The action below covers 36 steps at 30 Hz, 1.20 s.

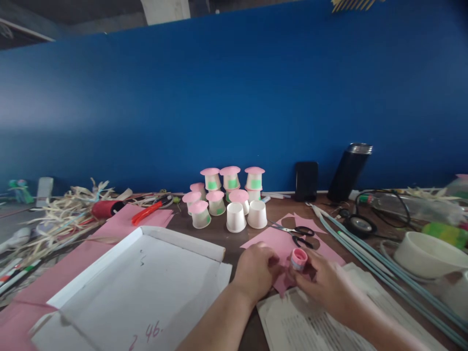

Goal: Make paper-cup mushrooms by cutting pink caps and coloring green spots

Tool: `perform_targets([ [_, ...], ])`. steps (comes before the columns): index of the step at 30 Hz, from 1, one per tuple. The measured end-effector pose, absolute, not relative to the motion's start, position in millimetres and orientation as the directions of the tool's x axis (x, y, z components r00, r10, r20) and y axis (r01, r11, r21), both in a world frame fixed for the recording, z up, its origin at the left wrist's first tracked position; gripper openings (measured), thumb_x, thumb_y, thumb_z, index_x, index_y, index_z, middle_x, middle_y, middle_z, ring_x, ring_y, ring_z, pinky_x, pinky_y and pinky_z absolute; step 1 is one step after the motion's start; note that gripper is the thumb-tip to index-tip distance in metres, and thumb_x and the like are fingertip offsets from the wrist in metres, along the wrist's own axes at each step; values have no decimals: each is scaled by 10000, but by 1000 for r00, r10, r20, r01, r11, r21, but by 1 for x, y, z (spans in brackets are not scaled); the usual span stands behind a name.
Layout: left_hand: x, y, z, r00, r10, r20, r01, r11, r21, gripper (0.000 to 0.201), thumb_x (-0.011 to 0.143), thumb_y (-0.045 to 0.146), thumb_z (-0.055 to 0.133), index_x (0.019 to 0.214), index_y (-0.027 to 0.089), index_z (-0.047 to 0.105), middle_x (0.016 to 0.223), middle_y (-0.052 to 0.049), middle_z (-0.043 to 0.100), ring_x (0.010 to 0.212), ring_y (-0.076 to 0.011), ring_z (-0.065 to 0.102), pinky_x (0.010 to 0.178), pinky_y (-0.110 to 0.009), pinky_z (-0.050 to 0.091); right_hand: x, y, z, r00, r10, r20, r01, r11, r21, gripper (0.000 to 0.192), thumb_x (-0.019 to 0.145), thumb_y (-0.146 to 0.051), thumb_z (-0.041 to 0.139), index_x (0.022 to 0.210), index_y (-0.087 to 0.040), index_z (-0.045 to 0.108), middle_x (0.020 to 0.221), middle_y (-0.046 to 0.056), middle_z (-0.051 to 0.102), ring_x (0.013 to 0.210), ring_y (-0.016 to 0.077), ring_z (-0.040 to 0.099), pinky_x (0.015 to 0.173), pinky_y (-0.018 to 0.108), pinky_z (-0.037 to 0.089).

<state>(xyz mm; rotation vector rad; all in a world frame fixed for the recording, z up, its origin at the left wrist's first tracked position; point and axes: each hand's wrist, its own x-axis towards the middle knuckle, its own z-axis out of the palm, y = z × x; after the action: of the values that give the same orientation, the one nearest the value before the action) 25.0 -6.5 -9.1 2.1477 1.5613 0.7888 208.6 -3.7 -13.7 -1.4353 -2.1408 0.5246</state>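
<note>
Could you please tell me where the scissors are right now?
The scissors lie right of centre on the pink paper, just beyond the right hand.

Both hands are low over the pink paper sheet [281,243] on the brown table [219,234]. The left hand [256,273] presses on the sheet's near edge, while the right hand [321,282] pinches a small pink-rimmed roll [299,258], possibly tape, upright on it. Black-handled scissors [298,231] lie just beyond. Behind them cluster white paper cups [245,215] and pink-capped cup mushrooms [230,178]. A white cardboard tray [146,278] sits left.
</note>
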Motion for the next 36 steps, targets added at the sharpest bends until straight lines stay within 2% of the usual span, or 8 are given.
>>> perform_targets([
  [7, 24, -8, -6, 228, 960, 165, 743, -281, 608, 121, 689, 299, 682, 747, 207, 630, 799, 4, 606, 721, -148, 532, 594, -250, 355, 211, -3, -8, -328, 931, 158, 741, 358, -568, 142, 815, -343, 494, 756, -219, 528, 622, -26, 582, 568, 143, 536, 528, 238, 378],
  [14, 24, -8, -5, 232, 961, 153, 755, -277, 594, 133, 697, 310, 686, 769, 207, 640, 839, -3, 617, 736, -150, 544, 589, -250, 362, 217, -3, 6, -265, 952, 153, 800, 306, -516, 112, 776, -316, 511, 822, -226, 559, 672, -20, 620, 603, 165, 572, 556, 256, 402],
  [18, 24, -8, -6, 232, 958, 169, 759, -287, 585, 127, 702, 298, 680, 784, 209, 641, 834, -1, 614, 733, -149, 545, 593, -254, 361, 217, -5, 4, -281, 946, 160, 775, 322, -543, 112, 794, -334, 508, 784, -231, 550, 683, -19, 632, 608, 166, 583, 547, 247, 404],
  [22, 23, -9, -7, 249, 951, 182, 769, -308, 560, 107, 708, 300, 672, 749, 208, 636, 817, 2, 611, 720, -146, 541, 586, -257, 346, 210, -4, 0, -336, 927, 165, 776, 372, -510, 144, 802, -352, 502, 835, -221, 552, 655, -16, 617, 577, 166, 572, 533, 258, 390],
  [27, 24, -9, -7, 247, 952, 182, 774, -307, 554, 123, 730, 322, 652, 771, 206, 643, 833, -9, 613, 717, -150, 543, 580, -258, 343, 208, -4, 8, -282, 923, 261, 826, 371, -423, 182, 774, -345, 507, 876, -214, 581, 817, 42, 661, 741, 218, 626, 625, 293, 433],
  [29, 24, -9, -6, 244, 955, 169, 776, -297, 556, 134, 723, 329, 661, 778, 208, 646, 837, -6, 617, 716, -150, 544, 580, -259, 345, 212, -4, 12, -265, 934, 241, 828, 348, -440, 192, 765, -349, 514, 878, -213, 590, 838, 44, 667, 751, 220, 627, 627, 290, 441],
  [32, 24, -8, -5, 238, 958, 160, 770, -287, 570, 123, 712, 315, 673, 762, 207, 640, 836, -2, 621, 725, -150, 548, 589, -258, 355, 215, -4, 12, -273, 950, 154, 803, 313, -507, 169, 795, -356, 487, 803, -214, 578, 736, 12, 650, 654, 189, 603, 573, 270, 427],
  [36, 24, -9, -5, 249, 955, 162, 772, -297, 563, 98, 723, 297, 654, 757, 206, 636, 831, -6, 629, 722, -153, 551, 590, -259, 356, 209, -2, 6, -335, 926, 173, 724, 370, -582, 174, 810, -360, 500, 851, -212, 583, 788, 9, 655, 701, 179, 594, 628, 267, 439],
])
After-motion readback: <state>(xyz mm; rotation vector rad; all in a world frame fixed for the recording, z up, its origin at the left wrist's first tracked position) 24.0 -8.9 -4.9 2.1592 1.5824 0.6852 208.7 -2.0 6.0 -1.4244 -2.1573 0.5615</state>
